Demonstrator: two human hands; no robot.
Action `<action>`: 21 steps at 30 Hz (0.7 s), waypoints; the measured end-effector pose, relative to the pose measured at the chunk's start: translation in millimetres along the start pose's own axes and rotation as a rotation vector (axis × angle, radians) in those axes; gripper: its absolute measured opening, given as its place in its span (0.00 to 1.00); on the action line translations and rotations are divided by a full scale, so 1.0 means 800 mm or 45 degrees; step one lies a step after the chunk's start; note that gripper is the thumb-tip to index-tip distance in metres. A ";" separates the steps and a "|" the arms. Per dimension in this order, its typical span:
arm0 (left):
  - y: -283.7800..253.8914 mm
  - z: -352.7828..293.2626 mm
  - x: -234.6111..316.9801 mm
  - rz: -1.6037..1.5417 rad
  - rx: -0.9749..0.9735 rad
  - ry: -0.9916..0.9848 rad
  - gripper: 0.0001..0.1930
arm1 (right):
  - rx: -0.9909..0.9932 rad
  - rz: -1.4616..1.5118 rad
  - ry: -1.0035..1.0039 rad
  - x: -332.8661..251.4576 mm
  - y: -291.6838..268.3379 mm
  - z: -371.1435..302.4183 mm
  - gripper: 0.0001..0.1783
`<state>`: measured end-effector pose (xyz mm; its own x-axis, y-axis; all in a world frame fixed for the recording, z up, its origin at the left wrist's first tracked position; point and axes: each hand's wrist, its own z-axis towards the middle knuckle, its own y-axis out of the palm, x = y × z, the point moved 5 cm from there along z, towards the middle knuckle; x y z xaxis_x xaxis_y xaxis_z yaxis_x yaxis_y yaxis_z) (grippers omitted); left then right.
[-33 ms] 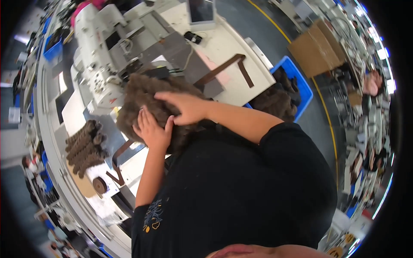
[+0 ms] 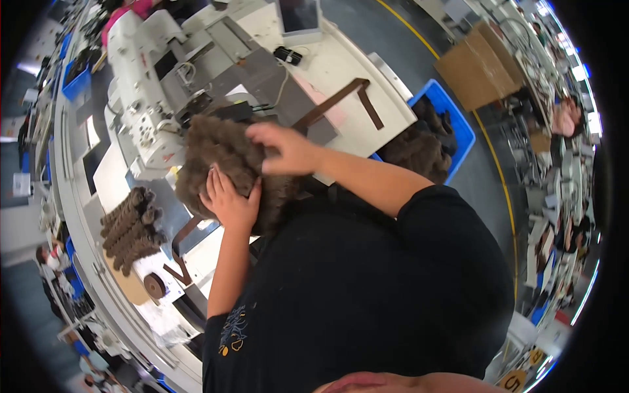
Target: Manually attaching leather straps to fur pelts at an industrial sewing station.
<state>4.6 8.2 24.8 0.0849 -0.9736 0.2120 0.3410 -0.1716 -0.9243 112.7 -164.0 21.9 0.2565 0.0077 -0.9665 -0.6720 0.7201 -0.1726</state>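
Observation:
A brown fur piece [image 2: 219,141] is bunched beside the head of a white sewing machine [image 2: 141,98], close to my body. My left hand [image 2: 229,196] rests on its near side, fingers stretched out and apart. At the fur's right side is my right hand [image 2: 285,149], slightly blurred, its fingers and thumb apart with nothing seen between them. Whether it still touches the fur, I cannot tell. A brown strap [image 2: 331,105] runs out from the fur across the table to the right.
Rolled brown fur pieces [image 2: 131,229] lie on the left, near a roll of brown tape [image 2: 154,285]. A blue bin [image 2: 462,131] with dark fur stands at the right, a cardboard box [image 2: 481,69] beyond it. A small screen [image 2: 299,16] stands at the back.
My right hand has drawn back a little to the right and up from the fur's middle. My left hand stays on the fur. The view has shifted slightly.

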 end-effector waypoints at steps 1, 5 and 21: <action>0.001 0.004 -0.001 0.002 -0.023 0.001 0.47 | 0.304 0.160 0.186 0.033 -0.033 -0.012 0.40; -0.001 0.018 -0.013 -0.098 -0.057 0.044 0.41 | 0.334 0.461 0.875 0.149 -0.053 -0.067 0.45; -0.029 0.070 -0.059 -0.446 -0.415 0.154 0.36 | 0.425 -0.266 0.201 0.178 0.111 -0.078 0.32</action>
<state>45.1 66.4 54.4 -0.0981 -0.8563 0.5071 0.0175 -0.5110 -0.8594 46.4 -142.3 -142.9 0.2365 -0.2495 -0.9391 -0.3484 0.8804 -0.3216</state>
